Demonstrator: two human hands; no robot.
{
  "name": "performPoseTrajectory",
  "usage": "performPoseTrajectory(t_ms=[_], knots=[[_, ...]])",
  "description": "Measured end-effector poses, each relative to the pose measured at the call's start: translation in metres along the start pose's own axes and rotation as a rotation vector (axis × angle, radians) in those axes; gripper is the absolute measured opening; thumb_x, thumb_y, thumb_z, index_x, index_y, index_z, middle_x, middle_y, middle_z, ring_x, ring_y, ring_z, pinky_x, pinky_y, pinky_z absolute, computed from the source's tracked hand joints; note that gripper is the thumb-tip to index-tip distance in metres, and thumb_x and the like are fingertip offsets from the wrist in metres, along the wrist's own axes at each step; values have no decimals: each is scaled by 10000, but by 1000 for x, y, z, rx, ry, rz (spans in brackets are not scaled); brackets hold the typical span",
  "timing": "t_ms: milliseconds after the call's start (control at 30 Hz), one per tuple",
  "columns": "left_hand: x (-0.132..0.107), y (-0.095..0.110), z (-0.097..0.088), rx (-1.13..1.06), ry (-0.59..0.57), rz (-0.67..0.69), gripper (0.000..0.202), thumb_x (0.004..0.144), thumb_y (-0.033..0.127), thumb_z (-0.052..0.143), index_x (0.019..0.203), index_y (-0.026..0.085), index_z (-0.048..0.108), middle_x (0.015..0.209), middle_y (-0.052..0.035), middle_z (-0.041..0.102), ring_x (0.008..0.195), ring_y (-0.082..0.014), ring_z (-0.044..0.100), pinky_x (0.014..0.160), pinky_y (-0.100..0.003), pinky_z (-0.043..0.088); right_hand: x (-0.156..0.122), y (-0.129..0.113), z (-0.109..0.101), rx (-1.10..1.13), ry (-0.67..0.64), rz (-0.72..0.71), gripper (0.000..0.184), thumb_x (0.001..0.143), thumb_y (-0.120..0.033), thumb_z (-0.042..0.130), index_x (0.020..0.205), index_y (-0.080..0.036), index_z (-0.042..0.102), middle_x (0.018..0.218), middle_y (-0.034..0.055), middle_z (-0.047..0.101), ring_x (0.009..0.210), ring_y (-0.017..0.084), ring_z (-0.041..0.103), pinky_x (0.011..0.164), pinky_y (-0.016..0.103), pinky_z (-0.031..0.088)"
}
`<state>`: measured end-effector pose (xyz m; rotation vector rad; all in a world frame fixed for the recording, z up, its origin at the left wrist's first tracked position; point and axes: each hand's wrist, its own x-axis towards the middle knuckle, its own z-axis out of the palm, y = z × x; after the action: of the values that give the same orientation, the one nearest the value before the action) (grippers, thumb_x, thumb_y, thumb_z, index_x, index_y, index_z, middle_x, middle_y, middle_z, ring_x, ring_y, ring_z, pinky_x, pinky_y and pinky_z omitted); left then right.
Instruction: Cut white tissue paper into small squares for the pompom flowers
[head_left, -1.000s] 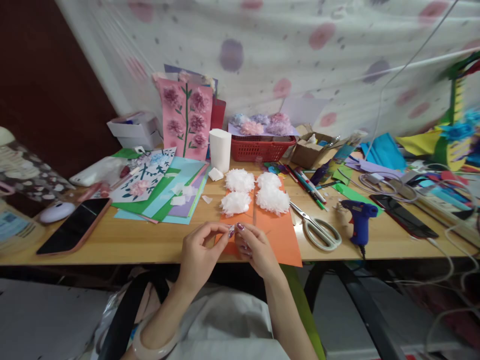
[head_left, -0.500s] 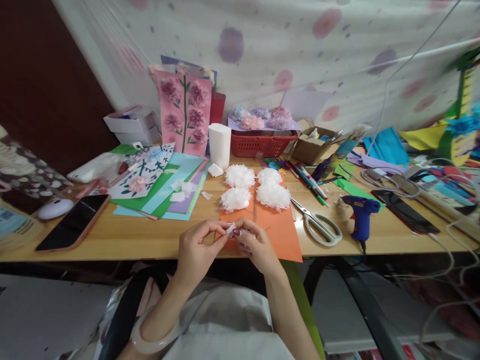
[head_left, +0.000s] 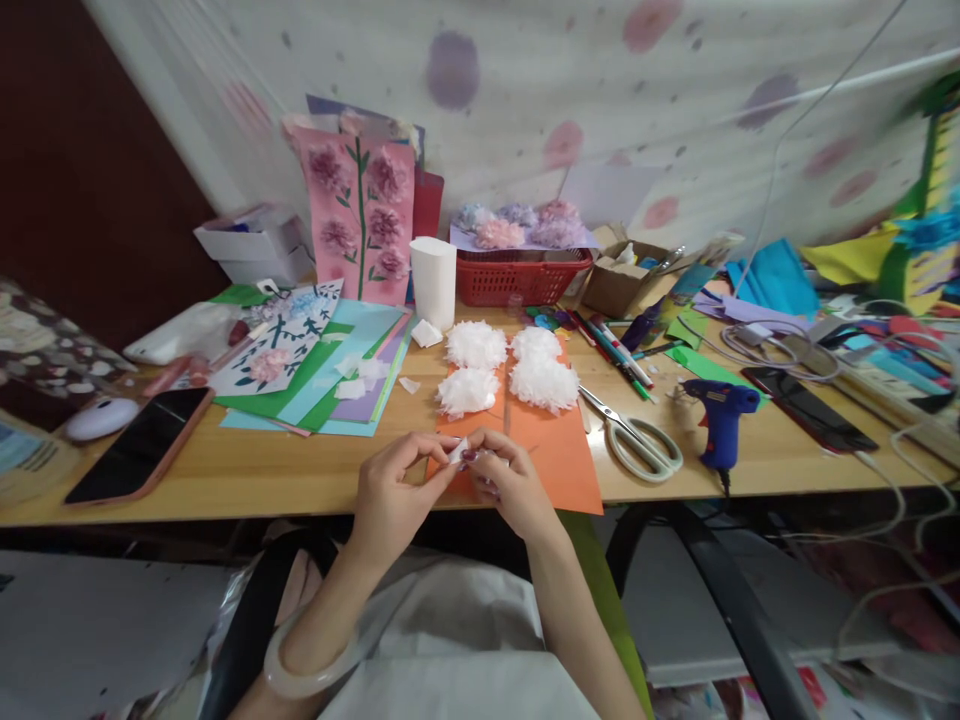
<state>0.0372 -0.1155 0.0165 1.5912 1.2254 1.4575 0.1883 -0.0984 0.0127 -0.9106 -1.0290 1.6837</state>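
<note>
My left hand [head_left: 390,495] and my right hand [head_left: 506,485] meet over the near edge of the table, both pinching a small white piece of tissue paper [head_left: 458,451] between the fingertips. Under them lies an orange paper sheet [head_left: 555,450]. On its far end sit several fluffy white tissue flowers [head_left: 476,345]. A pale bangle [head_left: 300,680] is on my left wrist.
Scissors [head_left: 637,445] and a blue glue gun [head_left: 720,410] lie right of the orange sheet. Coloured paper sheets [head_left: 330,375], a phone [head_left: 139,445] and a white mouse [head_left: 97,418] are at the left. A white roll [head_left: 433,280], red basket [head_left: 525,280], pens and cables sit further back.
My hands have stayed together at the table edge, fingers shifting slightly on the tissue piece. The view has tilted a little.
</note>
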Motion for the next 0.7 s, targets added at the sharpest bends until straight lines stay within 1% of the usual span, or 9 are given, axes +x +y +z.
performPoseTrajectory(t_ms=[67,133,167,233,300,367,533,600,700], knots=[[-1,0,1,-78,-10,-73,114,764,169,759,826,229,685,980,-55,792,957,-233,747,893,-333,565,0,1,0,3,14,1,145,723,-324,677,731,-210,588,513,-106,341,431,51,196,421,204,126],[-1,1,2,-161,-22,-142,201,764,187,761,956,222,711,1028,-65,788,981,-231,743,911,-332,567,0,2,-1,-5,23,-5,155,731,-338,689,743,-207,606,514,-104,342,434,53,201,420,206,134],[-1,2,2,-190,-26,-168,218,773,205,756,988,217,722,1033,-70,788,981,-230,743,908,-329,569,0,3,-1,-14,25,-12,162,740,-347,698,753,-205,622,512,-103,337,436,55,205,421,207,140],[0,4,3,-212,-9,-207,171,783,246,749,949,204,747,997,-72,792,944,-228,745,879,-319,576,0,5,-2,-37,27,-30,184,765,-374,714,782,-199,660,513,-99,336,442,58,216,423,211,150],[3,5,4,-197,39,-229,111,769,272,762,853,199,757,911,-60,792,880,-222,744,832,-306,577,1,7,-3,-62,28,-46,212,791,-406,719,804,-197,684,517,-94,339,448,60,221,427,214,156],[5,5,4,-183,89,-243,108,759,291,772,811,200,745,844,-43,781,832,-211,734,787,-290,570,1,8,-3,-82,27,-57,228,806,-422,720,805,-197,689,523,-91,340,454,61,216,429,217,156],[9,-3,3,-192,187,-276,199,800,383,739,786,191,685,729,-3,725,710,-160,672,664,-238,513,1,7,-2,-117,17,-73,238,802,-431,737,786,-199,683,552,-81,362,475,68,218,440,226,164],[9,-8,2,-198,212,-292,232,820,412,722,804,186,672,709,7,711,672,-143,648,638,-226,492,1,7,-2,-128,17,-76,243,806,-441,730,798,-202,685,559,-77,369,482,73,233,446,230,175],[9,-12,2,-200,222,-306,251,832,424,715,831,178,663,716,2,720,664,-136,650,631,-219,488,1,7,-2,-144,18,-78,239,809,-439,719,796,-204,679,558,-76,365,487,78,242,453,234,184]])
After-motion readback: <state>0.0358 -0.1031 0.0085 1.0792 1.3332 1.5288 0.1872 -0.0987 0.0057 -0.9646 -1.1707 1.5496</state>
